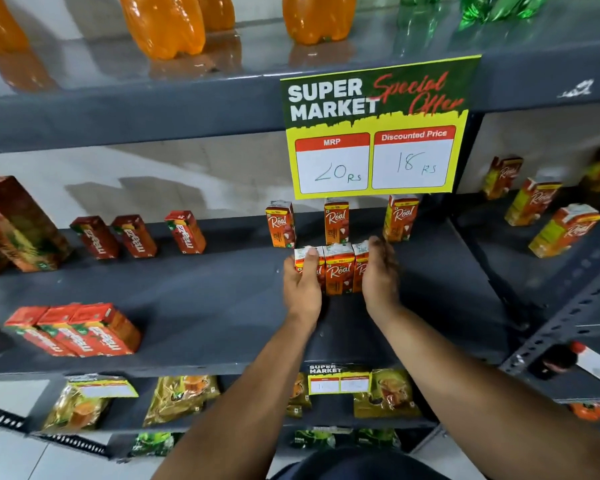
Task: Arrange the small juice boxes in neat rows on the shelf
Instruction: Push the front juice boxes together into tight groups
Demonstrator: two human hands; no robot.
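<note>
Juice boxes (pixel 338 268) upright, labels forward, pressed between both hands' fingers (pixel 310 258).

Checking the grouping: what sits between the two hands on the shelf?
In the head view, three Real juice boxes stand side by side, pressed between the left hand and right hand.

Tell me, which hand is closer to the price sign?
Right. The right hand reaches higher, its fingertips just under the price sign; the left hand sits lower and further left.
</note>
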